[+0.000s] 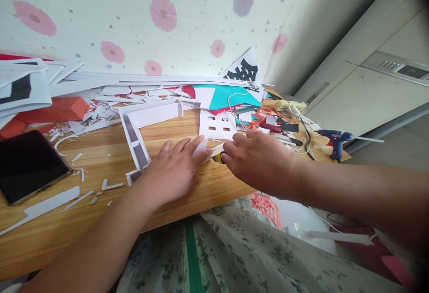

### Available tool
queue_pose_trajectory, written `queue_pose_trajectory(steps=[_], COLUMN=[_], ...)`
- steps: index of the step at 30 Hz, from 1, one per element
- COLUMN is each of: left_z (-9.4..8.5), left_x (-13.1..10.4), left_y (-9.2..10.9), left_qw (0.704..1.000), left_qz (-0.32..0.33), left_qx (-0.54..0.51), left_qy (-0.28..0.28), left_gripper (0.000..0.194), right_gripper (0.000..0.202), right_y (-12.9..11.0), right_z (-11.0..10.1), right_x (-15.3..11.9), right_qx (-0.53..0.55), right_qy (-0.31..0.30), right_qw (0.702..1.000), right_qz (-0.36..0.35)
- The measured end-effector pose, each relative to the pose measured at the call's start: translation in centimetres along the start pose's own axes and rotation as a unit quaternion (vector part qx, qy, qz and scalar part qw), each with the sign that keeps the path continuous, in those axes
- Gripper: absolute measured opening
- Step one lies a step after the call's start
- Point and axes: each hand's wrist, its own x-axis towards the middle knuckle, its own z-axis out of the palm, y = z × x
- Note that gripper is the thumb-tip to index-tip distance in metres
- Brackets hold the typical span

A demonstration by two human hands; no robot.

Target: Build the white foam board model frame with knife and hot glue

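My left hand (177, 165) is over the wooden table, a small white piece (200, 146) of card or foam board pinched between thumb and forefinger. Close beside it, my right hand (256, 152) is closed round a yellow-handled cutter, probably a utility knife (219, 156), whose front end points at the left hand. Most of the cutter is hidden by the fingers. Left of my left hand stands a white angular frame (136, 143) with raised walls. Just beyond both hands lies a white sheet (217, 123) with several rectangular holes.
A black phone or tablet (31, 165) lies at the left, near white offcuts (53, 201). Orange blocks (56, 109) and scraps line the back. At the right are a blue glue gun (336, 141), a power strip (290, 105) and cables. The table's front edge runs below my hands.
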Motion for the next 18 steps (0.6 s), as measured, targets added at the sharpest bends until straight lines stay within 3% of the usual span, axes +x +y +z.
queue_pose_trajectory(steps=[11,15,18], left_z=[-0.6,-0.6,-0.6], left_x=[0.1,0.1,0.1], left_y=[-0.1,-0.1,-0.1], left_qw=[1.000,0.999,0.999], left_qz=[0.004,-0.011,-0.012], left_qx=[0.001,0.003,0.010], left_qy=[-0.023,-0.050,-0.046], left_gripper=[0.061,0.058,0.057], right_gripper=[0.021,0.028,0.029], right_y=[1.5,4.2,5.6], right_z=[-2.3,-3.7,-2.4], right_x=[-1.9,-4.0,-5.3], right_qx=[-0.034,-0.044,0.057], right_qy=[0.029,0.116,0.182], right_qw=[0.998,0.980,0.957], right_qz=[0.038,0.155,0.218])
